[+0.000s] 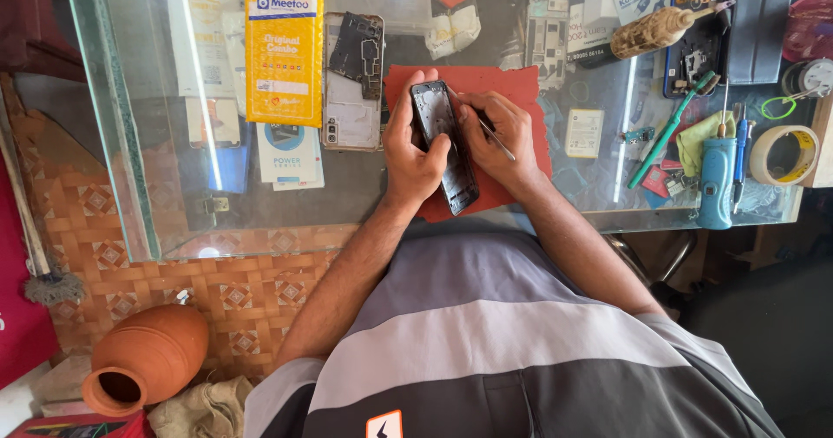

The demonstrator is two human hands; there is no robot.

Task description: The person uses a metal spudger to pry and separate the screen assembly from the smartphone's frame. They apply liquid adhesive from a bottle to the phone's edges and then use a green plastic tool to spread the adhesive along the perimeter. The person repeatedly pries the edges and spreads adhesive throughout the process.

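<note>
2 hands meet over the red mat (512,86) on the glass bench (347,191): the left hand (415,147) is wrapped around the left edge of a dark, opened phone (444,143), thumb pressed on its near half, holding it tilted above the mat; the right hand (503,134) has its fingers pressed together, pinching a thin metal tool (496,138) whose tip sits at the phone's right edge. The tool could slip, I judge, if pushed hard along that edge, and its point would then run toward the left thumb or scratch the inner frame. A loose left grip could let the phone twist and drop onto the mat or the glass. Room is tight on the right: a green toothbrush (670,125), a blue torch (717,182), a tape roll (785,154) and small parts lie near the right elbow's path, so a wide sweep could knock them off the near edge of the bench, which is just beside the forearms. On the left, a yellow packet (284,43) and a white phone back (351,82) lie flat, just beside the mat; past them the glass is more open. A clay pot (147,355) lies on the tiled floor, near left, well apart.
</note>
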